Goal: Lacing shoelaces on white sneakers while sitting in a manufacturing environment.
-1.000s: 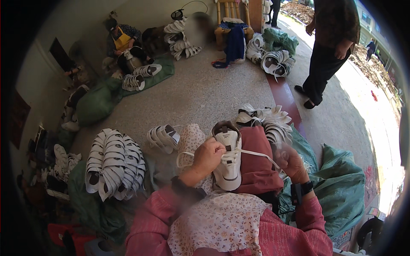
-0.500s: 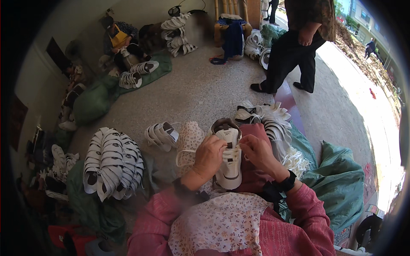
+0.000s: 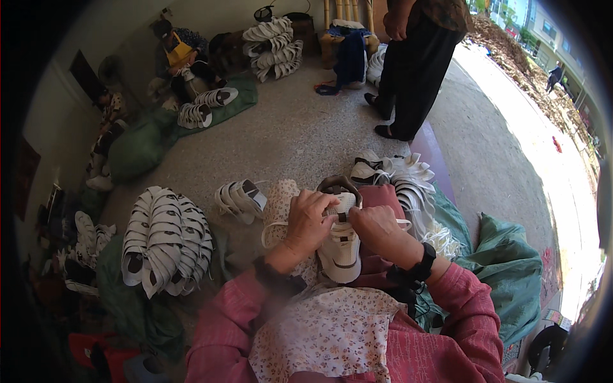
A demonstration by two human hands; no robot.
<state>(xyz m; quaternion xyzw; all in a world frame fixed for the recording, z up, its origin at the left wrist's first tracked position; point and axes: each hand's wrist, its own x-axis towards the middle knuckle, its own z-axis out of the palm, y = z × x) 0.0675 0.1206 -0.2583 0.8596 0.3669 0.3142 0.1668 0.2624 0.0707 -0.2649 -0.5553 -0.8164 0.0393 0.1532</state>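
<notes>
White shoe (image 3: 341, 258) on lap (image 3: 372, 273), toe toward the person. Left hand (image 3: 311, 219) at tongue, thumb and forefinger apart; right hand (image 3: 379, 230) opposite, fingers bunched, can't tell if clamped on lace (image 3: 403, 225). Stacked shoes (image 3: 167, 239) left.

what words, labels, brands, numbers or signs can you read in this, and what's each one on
None can be read for certain.
White shoe in front: small dark mark, too small to read.
What looks like a coloured card, lower right: too small to read.
Stacked shoes at left: no lettering can be made out.
</notes>
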